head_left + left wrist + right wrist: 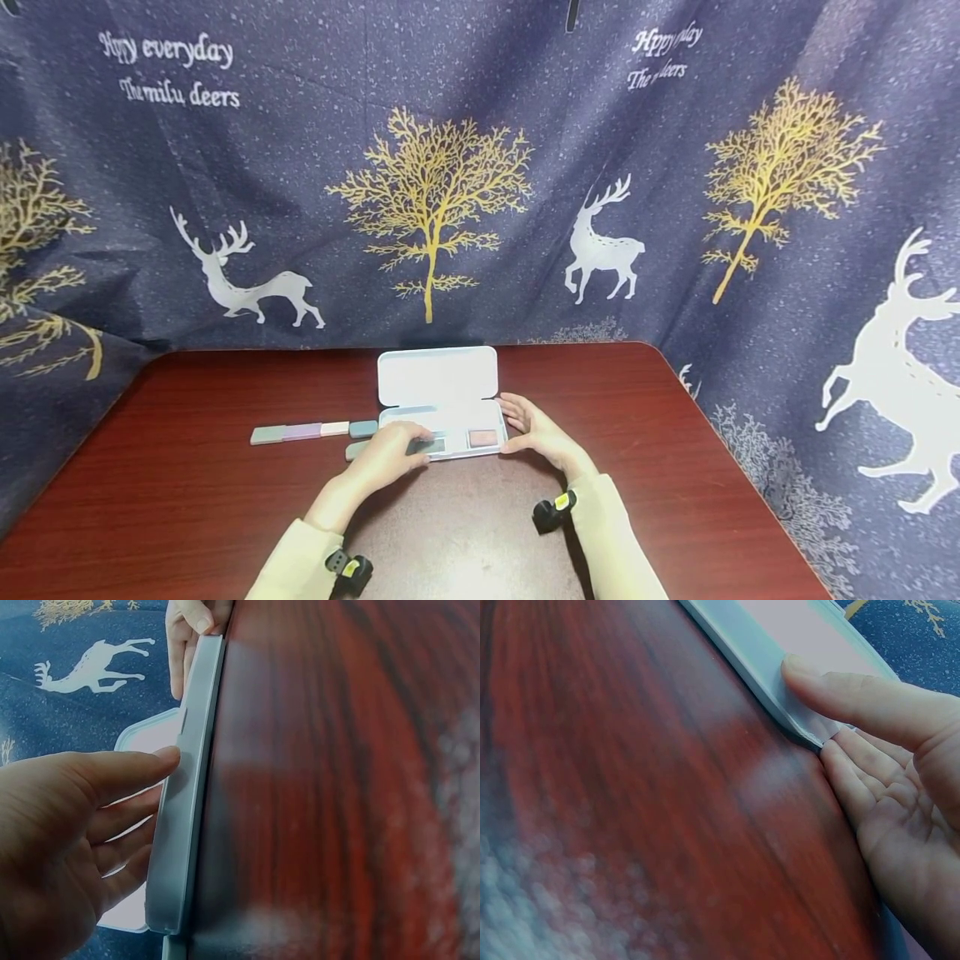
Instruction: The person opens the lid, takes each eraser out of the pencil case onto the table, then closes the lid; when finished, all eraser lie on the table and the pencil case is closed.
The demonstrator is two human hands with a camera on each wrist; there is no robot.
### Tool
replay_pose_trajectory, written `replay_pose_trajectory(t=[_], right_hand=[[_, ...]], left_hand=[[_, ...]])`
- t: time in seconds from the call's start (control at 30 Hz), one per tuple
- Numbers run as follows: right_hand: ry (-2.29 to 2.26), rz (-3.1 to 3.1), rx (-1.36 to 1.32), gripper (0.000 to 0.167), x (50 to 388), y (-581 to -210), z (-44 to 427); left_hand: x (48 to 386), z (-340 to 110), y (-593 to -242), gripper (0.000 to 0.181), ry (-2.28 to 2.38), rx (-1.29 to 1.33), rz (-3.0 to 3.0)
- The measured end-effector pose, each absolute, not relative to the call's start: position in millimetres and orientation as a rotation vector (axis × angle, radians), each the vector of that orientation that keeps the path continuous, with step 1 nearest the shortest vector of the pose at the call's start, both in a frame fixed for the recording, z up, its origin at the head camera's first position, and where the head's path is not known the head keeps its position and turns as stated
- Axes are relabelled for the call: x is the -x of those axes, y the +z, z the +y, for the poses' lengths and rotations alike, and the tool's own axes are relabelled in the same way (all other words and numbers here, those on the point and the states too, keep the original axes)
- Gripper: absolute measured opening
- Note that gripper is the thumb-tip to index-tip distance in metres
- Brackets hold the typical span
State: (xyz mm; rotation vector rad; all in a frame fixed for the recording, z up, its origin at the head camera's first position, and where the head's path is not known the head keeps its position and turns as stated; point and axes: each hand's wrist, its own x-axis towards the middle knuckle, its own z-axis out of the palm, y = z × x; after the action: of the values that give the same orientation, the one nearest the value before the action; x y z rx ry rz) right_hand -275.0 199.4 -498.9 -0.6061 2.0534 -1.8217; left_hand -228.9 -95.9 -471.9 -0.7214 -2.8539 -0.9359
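A pale blue pencil case (459, 455) lies on the table, its white-lined lid (437, 377) folded back. My left hand (386, 457) grips the front wall toward the left, thumb outside and fingers reaching over into the case. A dark grey-green block (433, 446) shows inside beside those fingers; whether they touch it is hidden. Farther right in the case sits a pinkish block (482, 437). My right hand (542, 434) holds the right end, with its thumb (810, 679) on the rim and fingers around the corner in the right wrist view.
Left of the case, a row of flat blocks lies end to end: green (267, 435), purple (302, 432), pale pink (334, 428) and blue-teal (363, 428). Another greenish piece (358, 450) pokes out beside my left hand. A patterned cloth (480, 317) hangs behind the reddish-brown table (187, 500).
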Motion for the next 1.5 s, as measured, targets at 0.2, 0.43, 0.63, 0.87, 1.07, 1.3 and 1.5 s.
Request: replay_pose_trajectory(t=[0.2, 0.43, 0.63, 0.87, 1.07, 1.3, 1.5], right_hand=[[-1.816, 2.057, 0.607, 0.089, 275.1, -499.1, 199.2], [-1.81, 2.061, 0.609, 0.089, 275.9, -498.8, 199.3], [-1.814, 2.048, 0.602, 0.09, 276.5, -499.3, 199.5], [-1.815, 2.046, 0.602, 0.09, 276.5, -498.9, 199.7], [-1.815, 2.049, 0.601, 0.09, 276.5, -499.0, 199.7], [-1.815, 2.051, 0.603, 0.09, 276.3, -498.8, 199.6], [-1.817, 2.048, 0.604, 0.09, 275.8, -500.1, 199.8]], left_hand=[[227.2, -95.3, -471.6, 0.029, -0.923, 0.743, -2.849], [226.6, -94.7, -468.5, 0.032, -0.915, 0.766, -2.856], [227.8, -92.5, -467.5, 0.032, -0.919, 0.736, -2.868], [228.8, -89.6, -464.5, 0.034, -0.966, 0.683, -2.899], [230.0, -88.4, -464.6, 0.034, -0.978, 0.643, -2.922], [229.9, -87.7, -464.4, 0.03, -0.973, 0.637, -2.91], [229.6, -87.4, -463.9, 0.029, -0.978, 0.659, -2.893]])
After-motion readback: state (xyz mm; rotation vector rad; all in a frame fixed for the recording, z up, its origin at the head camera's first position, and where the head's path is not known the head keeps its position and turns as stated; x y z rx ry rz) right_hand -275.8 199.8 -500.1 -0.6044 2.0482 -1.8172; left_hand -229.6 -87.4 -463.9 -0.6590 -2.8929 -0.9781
